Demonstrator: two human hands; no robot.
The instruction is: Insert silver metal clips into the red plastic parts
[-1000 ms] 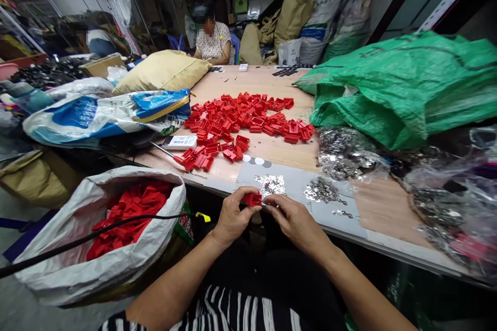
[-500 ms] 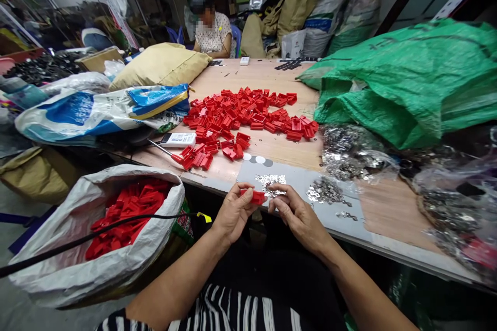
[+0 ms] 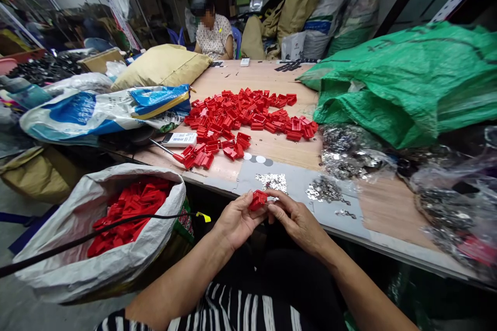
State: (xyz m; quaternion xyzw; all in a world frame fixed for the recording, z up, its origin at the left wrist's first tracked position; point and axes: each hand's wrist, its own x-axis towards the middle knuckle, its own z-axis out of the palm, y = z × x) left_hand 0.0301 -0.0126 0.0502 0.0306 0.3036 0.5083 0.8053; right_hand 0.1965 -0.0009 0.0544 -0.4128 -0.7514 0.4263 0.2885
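Note:
My left hand (image 3: 236, 220) pinches a small red plastic part (image 3: 258, 199) just below the table's front edge. My right hand (image 3: 297, 220) meets it from the right, fingers curled and pressed against the same part. On the grey sheet (image 3: 298, 186) right in front of the hands lie small heaps of shiny metal pieces (image 3: 324, 190). Further back, a big pile of the same red parts (image 3: 244, 116) covers the middle of the wooden table (image 3: 272, 150). A white woven sack (image 3: 97, 227) at my left knee holds more red parts.
A green sack (image 3: 399, 83) fills the right side, with clear bags of metal pieces (image 3: 450, 201) in front of it. Blue-white and tan sacks (image 3: 116, 103) lie at the left, beside a red-handled screwdriver (image 3: 166, 152) and a white box (image 3: 179, 139). A person (image 3: 213, 31) sits at the far end.
Both hands have drawn slightly back toward me with the red part, which is now tilted up between the fingertips. The right fingers have closed onto it.

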